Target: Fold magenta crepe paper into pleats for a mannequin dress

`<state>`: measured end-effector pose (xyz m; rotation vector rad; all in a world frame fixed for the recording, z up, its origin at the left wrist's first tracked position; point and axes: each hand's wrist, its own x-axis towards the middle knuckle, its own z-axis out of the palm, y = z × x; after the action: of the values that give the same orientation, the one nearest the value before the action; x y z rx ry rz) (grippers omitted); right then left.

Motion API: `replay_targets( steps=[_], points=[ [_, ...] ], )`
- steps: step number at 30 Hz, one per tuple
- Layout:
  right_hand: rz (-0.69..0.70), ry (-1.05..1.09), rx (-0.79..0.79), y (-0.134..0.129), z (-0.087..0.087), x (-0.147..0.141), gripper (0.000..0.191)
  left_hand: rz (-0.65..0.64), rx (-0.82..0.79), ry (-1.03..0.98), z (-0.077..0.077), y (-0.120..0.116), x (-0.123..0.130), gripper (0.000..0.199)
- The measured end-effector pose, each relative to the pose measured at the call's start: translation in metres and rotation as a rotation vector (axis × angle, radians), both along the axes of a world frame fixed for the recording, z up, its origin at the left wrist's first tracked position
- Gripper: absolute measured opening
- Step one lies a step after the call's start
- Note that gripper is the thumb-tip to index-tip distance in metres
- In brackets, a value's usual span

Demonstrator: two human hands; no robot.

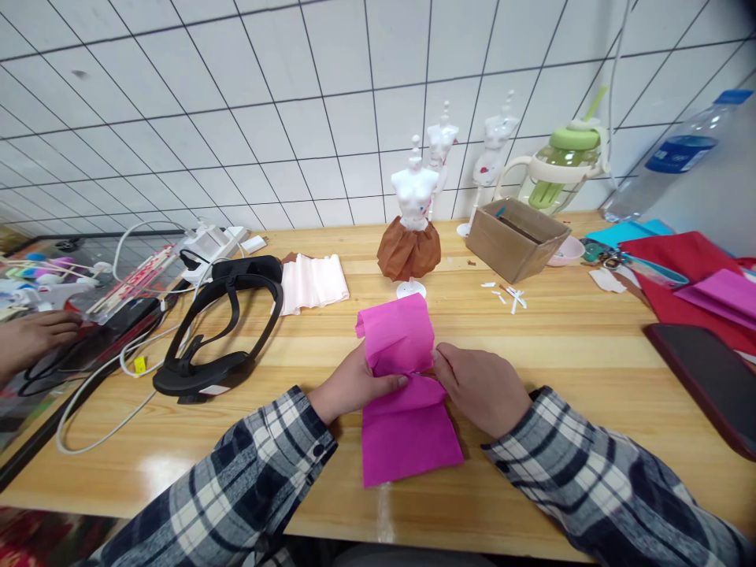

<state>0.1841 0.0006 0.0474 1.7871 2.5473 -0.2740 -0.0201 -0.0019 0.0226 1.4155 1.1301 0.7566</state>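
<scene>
A magenta sheet of what looks like crepe paper [407,453] is bunched across its middle, with its upper part raised and its lower part spread over the table. My left hand [357,383] grips the gathered middle from the left, thumb lying on top. From the right, my right hand [481,386] pinches the same fold at its edge, fingers curled; whether it also holds a small tool is hidden. Just beyond the sheet stands a white mannequin torso [412,189] wearing a gathered brown skirt [409,250] on a round white base.
Two more torsos [442,142] stand by the tiled wall, near a cardboard box [516,240] and paper scraps [515,299]. A black headset [204,374], cables and pale pink crinkled material [316,281] lie left. Another person's hand [38,339] is far left; a phone [702,378] lies right.
</scene>
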Motion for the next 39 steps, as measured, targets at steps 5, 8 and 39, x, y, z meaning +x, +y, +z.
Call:
replay_targets(
  steps=[5, 8, 39],
  points=[
    [0.008, 0.063, -0.028, 0.0, -0.002, 0.0, 0.038, -0.007, 0.002, 0.005, 0.002, 0.0, 0.0, 0.056],
    [0.016, 0.127, -0.085, 0.003, -0.003, 0.004, 0.043, -0.004, -0.016, -0.013, 0.002, 0.0, 0.001, 0.055],
    [0.08, 0.181, -0.114, 0.007, -0.001, 0.009, 0.036, -0.022, 0.018, -0.004, 0.001, 0.001, 0.003, 0.049]
  ],
)
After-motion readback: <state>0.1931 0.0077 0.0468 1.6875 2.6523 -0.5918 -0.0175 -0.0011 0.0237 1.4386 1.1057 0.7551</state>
